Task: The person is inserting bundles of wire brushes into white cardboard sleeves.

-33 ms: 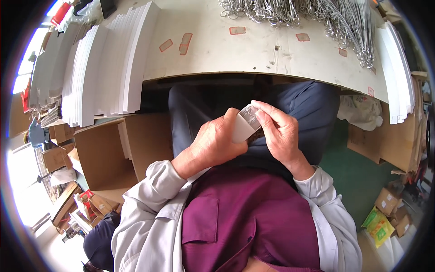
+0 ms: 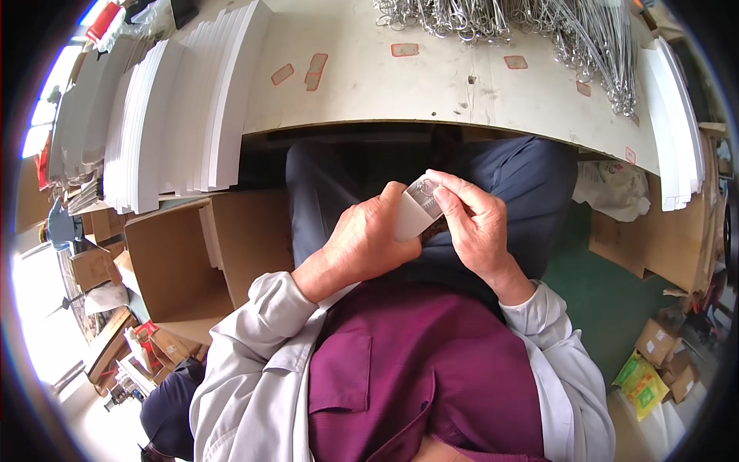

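My left hand (image 2: pixel 358 240) is wrapped round a small white box (image 2: pixel 412 222), held tilted above my lap just short of the table edge. At the box's far end, grey metal wire pieces (image 2: pixel 423 192) with curved shapes show; their full form is hidden. My right hand (image 2: pixel 479 231) pinches the far right corner of that end between thumb and fingers. A large heap of shiny metal wire rods with ringed ends (image 2: pixel 596 54) lies at the back right of the table (image 2: pixel 346 96).
Stacks of long white cartons (image 2: pixel 142 131) stand at the table's left, with more white cartons (image 2: pixel 671 131) at its right edge. An open cardboard box (image 2: pixel 181 266) sits below on the left. Brown cardboard (image 2: pixel 627 231) and a yellow-green bag (image 2: pixel 643 385) are to the right.
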A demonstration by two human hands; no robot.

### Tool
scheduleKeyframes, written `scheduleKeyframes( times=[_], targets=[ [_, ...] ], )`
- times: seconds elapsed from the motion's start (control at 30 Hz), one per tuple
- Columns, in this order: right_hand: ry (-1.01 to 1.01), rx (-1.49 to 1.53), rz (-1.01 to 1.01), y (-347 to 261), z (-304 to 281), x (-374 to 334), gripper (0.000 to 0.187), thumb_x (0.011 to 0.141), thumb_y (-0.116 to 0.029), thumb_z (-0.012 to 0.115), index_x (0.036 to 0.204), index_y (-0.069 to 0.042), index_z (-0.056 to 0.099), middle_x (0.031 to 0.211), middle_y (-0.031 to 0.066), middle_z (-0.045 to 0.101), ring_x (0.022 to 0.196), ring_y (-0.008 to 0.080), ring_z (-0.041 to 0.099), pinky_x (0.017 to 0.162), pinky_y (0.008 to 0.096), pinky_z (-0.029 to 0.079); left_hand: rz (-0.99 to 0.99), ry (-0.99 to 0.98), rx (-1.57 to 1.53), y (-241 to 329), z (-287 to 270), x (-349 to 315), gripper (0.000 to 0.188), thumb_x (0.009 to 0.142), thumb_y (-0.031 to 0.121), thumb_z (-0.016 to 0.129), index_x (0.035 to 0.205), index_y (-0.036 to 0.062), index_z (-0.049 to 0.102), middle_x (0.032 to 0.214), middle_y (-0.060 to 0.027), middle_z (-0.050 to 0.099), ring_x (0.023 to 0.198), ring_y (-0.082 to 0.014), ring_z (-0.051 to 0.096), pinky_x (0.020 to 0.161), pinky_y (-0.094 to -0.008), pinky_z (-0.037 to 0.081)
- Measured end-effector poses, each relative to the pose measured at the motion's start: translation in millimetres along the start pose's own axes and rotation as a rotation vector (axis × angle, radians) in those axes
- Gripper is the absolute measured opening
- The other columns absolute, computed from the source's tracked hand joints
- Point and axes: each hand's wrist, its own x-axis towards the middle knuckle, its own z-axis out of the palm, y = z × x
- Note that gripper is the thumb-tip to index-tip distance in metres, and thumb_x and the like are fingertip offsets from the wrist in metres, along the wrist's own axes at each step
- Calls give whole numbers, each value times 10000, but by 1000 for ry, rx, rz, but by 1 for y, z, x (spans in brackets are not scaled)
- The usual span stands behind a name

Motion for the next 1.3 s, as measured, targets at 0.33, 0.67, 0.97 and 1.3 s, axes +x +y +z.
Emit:
scheduleKeyframes(
  times=[0.33,0.67,0.97,1.3],
  targets=[
    [-23,55,77,-6,5,-1,202,958,-57,732,1145,16,709,1064,143,763,937,187,756,788,304,612,26,136,-5,-6,12,-5,506,772,153,792,1191,-2,554,920,-252,724,860,-446,729,729,-483,600],
    [-222,-359,-17,-17,-12,11,195,913,-86,770,1055,20,688,887,155,754,760,259,751,684,345,594,47,139,83,-15,26,-12,542,741,135,752,1223,5,541,979,-239,712,864,-447,724,733,-497,607],
    [-278,-152,323,-9,-14,14,208,922,-13,742,1124,22,709,963,97,767,848,125,734,772,279,602,36,132,146,-12,31,-13,581,746,160,750,1258,1,523,1016,-241,704,845,-457,717,728,-513,605],
    [-405,-100,197,-8,-21,12,162,988,-15,647,1114,51,724,1080,94,742,917,135,711,807,276,587,85,181,123,-13,33,-13,664,737,138,763,1336,20,502,1079,-254,706,908,-456,722,767,-509,614]
  ],
)
